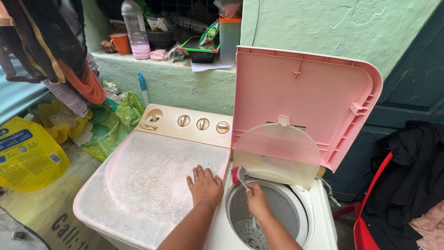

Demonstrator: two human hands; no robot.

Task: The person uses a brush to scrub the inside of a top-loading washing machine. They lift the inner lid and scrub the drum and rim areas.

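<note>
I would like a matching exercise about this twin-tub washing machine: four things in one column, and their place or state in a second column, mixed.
Things:
1. left hand
2. right hand
3. pink lid
4. orange mug

Places or states:
a. on the green ledge
b. holds a red-bristled brush at the spin tub's rim
c. lies flat on the closed scratched lid
d. raised upright

Pairs: 1-c, 2-b, 3-d, 4-a
</note>
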